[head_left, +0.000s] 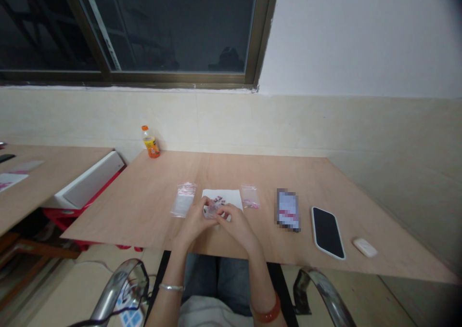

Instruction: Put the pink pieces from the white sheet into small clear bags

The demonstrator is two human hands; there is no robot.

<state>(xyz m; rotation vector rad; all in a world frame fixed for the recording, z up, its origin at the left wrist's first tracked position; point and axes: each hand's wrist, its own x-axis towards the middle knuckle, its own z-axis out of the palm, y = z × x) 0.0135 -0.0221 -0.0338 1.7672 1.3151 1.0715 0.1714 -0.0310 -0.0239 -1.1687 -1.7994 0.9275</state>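
Note:
Near the front of the wooden table, my left hand [198,219] and my right hand [235,221] meet over a white sheet of paper [236,198]. Between their fingers is a small clear plastic bag [212,211]. The left fingers are closed on its left side, and the right thumb and fingertips pinch at its right edge. Small dark pink pieces [219,199] lie on the paper just beyond the bag. To the left of the paper lie flat clear zip bags [184,201]. On its right is another zip bag [250,197] with pink bits at the bottom.
A blurred-out phone [288,210], a dark-screened device with a white rim [328,233] and a small white case [365,247] lie to the right. An orange-capped bottle [150,143] stands at the back left. Metal chair arms [124,279] flank my lap.

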